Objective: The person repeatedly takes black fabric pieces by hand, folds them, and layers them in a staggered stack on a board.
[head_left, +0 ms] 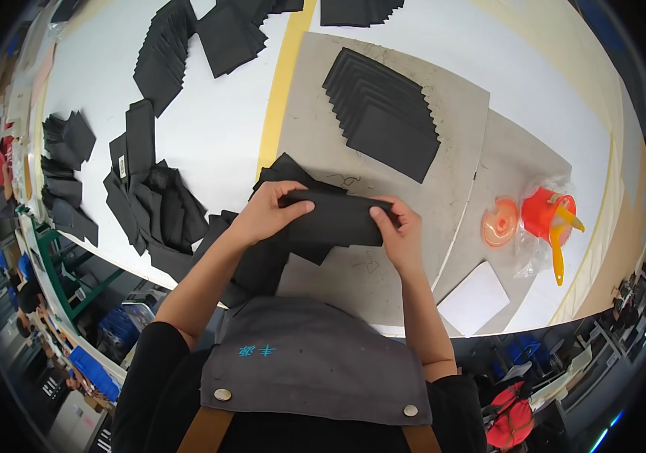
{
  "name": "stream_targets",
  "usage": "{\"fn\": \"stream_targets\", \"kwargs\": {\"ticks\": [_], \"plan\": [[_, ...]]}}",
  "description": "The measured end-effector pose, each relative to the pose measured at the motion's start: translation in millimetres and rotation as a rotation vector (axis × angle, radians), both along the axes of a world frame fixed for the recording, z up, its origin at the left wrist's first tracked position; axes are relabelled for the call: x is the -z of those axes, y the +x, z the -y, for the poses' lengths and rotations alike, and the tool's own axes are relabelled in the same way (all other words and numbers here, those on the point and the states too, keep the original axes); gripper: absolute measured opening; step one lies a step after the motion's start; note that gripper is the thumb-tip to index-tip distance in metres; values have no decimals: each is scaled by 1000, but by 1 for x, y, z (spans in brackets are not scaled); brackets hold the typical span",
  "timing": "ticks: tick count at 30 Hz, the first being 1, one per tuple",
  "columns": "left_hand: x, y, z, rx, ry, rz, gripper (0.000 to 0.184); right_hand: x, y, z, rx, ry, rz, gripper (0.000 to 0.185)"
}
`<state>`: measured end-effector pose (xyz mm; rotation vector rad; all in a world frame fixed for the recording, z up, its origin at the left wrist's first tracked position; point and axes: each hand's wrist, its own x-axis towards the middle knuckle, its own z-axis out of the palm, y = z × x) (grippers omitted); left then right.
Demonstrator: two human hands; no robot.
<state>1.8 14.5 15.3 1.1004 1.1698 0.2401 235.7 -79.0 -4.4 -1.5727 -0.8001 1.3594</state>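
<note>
A black fabric piece (338,219), roughly rectangular, is stretched between my two hands above the grey board. My left hand (274,211) pinches its left end, thumb on top. At the other end, my right hand (397,230) grips the upper right corner between thumb and fingers. Beneath the piece and to its left lie more black fabric pieces (259,268), partly hidden by my left hand and forearm. Farther up the board rests a fanned stack of black pieces (383,117) with zigzag edges.
A loose black fabric heap (153,200) lies at left, with further fanned stacks (164,57) behind it. To the right stand a red pot (538,215) with a yellow-handled tool (558,260), an orange lid (499,222) and a white square sheet (475,298).
</note>
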Motion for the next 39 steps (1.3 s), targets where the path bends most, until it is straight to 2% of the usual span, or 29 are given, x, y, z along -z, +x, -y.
{"fn": "stream_targets", "kwargs": {"ticks": [2, 4, 5, 6, 9, 12, 14, 19, 24, 39], "plan": [[18, 15, -3, -82, -13, 57, 21, 4, 14, -5, 90, -9, 65, 15], [20, 34, -16, -64, 89, -95, 18, 12, 30, -11, 147, -5, 176, 12], [18, 45, -22, 4, 250, -221, 18, 15, 39, -14, 165, -13, 242, 12], [22, 55, -26, 9, 252, -217, 18, 19, 46, -18, 183, -21, 307, 12], [46, 84, -35, -235, 390, -7, 12, 31, 61, -27, 264, 68, 305, 12], [45, 105, -46, -298, 497, 23, 17, 25, 63, -40, 386, 150, 244, 14], [40, 110, -51, -269, 548, -23, 23, 26, 70, -40, 376, 123, 299, 14], [54, 116, -55, -159, 784, -134, 15, 33, 76, -46, 403, 117, 431, 15], [58, 117, -55, -142, 778, -174, 14, 31, 77, -53, 299, 78, 572, 13], [64, 116, -57, -142, 743, -185, 17, 39, 81, -54, 220, 84, 699, 14]]}}
